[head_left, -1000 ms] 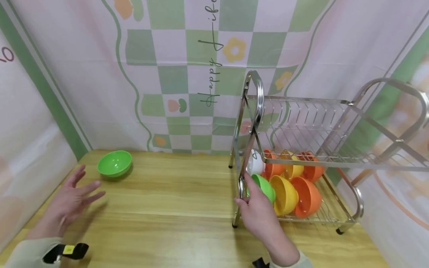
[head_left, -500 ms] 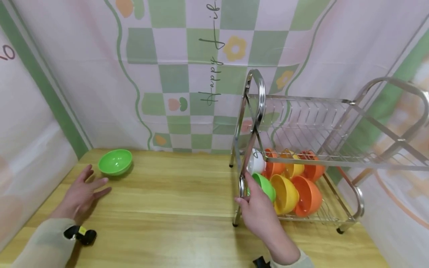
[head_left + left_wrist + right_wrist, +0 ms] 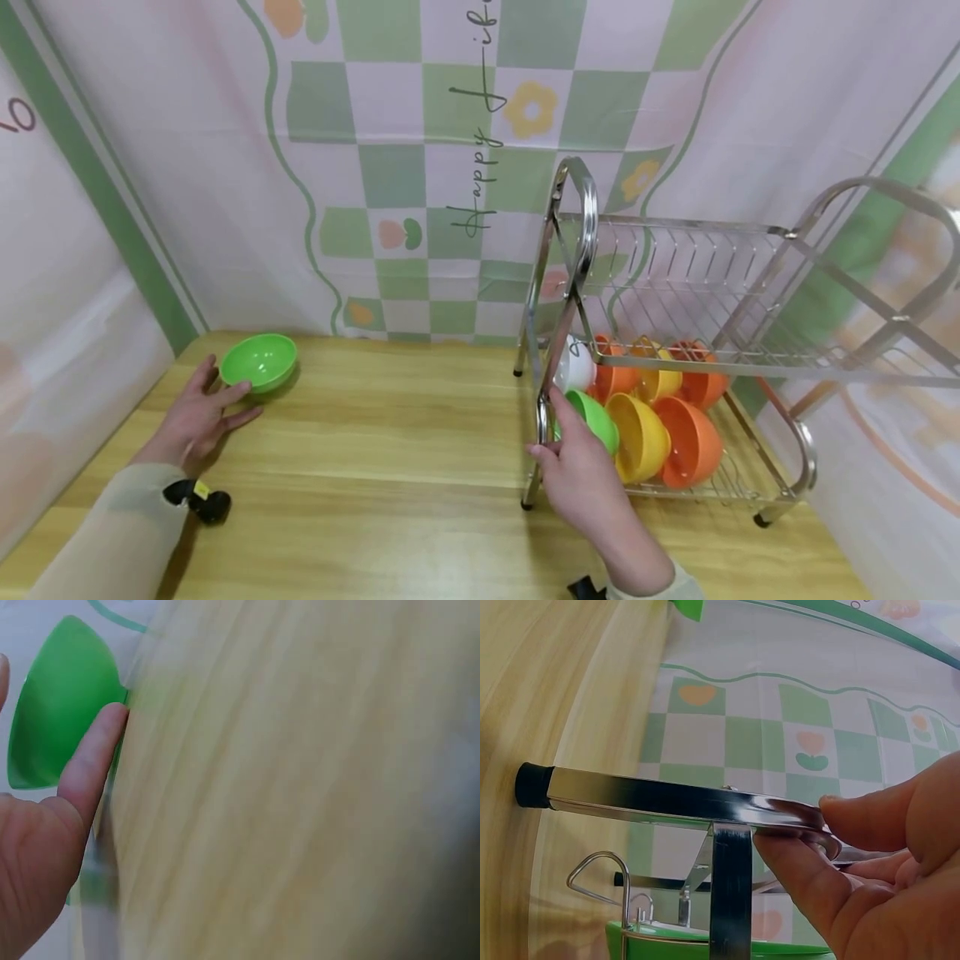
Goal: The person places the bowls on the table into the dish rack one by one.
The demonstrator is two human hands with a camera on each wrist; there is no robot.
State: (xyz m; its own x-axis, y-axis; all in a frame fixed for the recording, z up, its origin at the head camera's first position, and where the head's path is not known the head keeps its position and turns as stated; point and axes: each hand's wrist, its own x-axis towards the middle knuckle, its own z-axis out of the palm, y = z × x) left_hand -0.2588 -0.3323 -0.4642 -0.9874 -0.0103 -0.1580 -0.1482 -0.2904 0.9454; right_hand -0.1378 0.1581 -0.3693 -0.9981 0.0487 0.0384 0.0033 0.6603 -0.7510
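Observation:
A shallow green bowl [image 3: 260, 362] stands upright at the table's far left. My left hand [image 3: 193, 419] is at its near left side, fingers and thumb spread around the rim without closing. In the left wrist view one finger lies in front of the green bowl [image 3: 56, 705] near its base; whether it touches, I cannot tell. At the right, my right hand [image 3: 588, 475] grips the left upright of a two-tier metal dish rack [image 3: 587, 221]. The right wrist view has its thumb and fingers pinching the bent tube [image 3: 780, 811].
The rack's lower tier bears a green bowl [image 3: 594, 423], a yellow bowl [image 3: 636, 437], an orange bowl [image 3: 693, 442], and behind them a white bowl [image 3: 573, 367] and several others. A patterned curtain [image 3: 390, 175] hangs behind the wooden table [image 3: 390, 442].
My left hand has moved forward and to the right, up to the green bowl, its fingers still spread. The right hand keeps its hold on the rack, which stays in place.

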